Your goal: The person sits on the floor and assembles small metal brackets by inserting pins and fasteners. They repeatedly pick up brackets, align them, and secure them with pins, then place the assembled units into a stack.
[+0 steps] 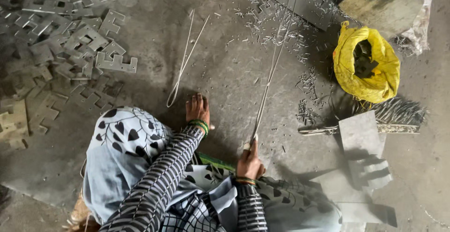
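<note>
Head view: right hand [249,162], fingers clamped on a long wire [271,70] running toward 12 o'clock. Left hand [197,108], fingers spread, flat on the floor [225,72] beside a bent wire [183,63]. Yellow bag [366,64] at 2 o'clock.

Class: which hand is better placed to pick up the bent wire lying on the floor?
Left. The left hand rests beside the bent wire's closed end; the right hand grips the long wire.
</note>
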